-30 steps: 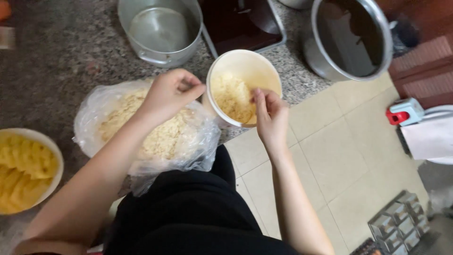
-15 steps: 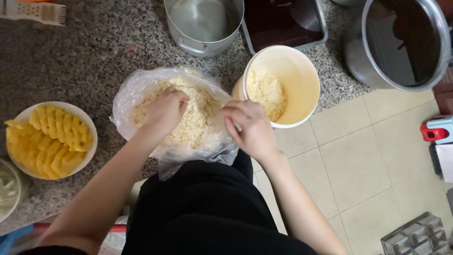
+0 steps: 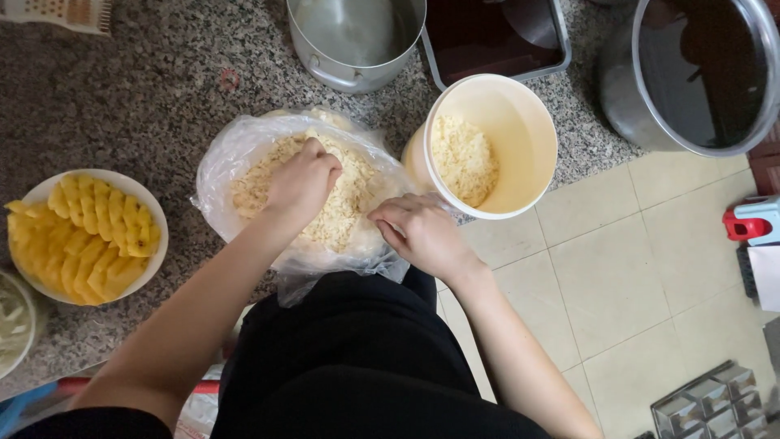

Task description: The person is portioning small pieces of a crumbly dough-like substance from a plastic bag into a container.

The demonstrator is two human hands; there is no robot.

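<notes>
A clear plastic bag (image 3: 236,154) lies open on the granite counter, full of pale yellow crumbly food (image 3: 345,203). My left hand (image 3: 302,183) is pressed down into the crumbs with its fingers curled around some of them. My right hand (image 3: 421,232) rests at the bag's right rim and pinches the plastic there. It sits just below a cream plastic bucket (image 3: 520,130), which stands tilted against the bag and holds a small heap of the same crumbs (image 3: 463,158).
A white bowl of yellow pineapple slices (image 3: 85,236) stands at the left on the speckled counter (image 3: 106,106). A steel pot (image 3: 353,36), a dark tray (image 3: 496,32) and a large steel pot (image 3: 699,73) are at the back. Tiled floor (image 3: 617,276) lies to the right.
My right hand has come out of the bucket and down to the bag's rim. My left hand has dropped from above the bag into the crumbs.
</notes>
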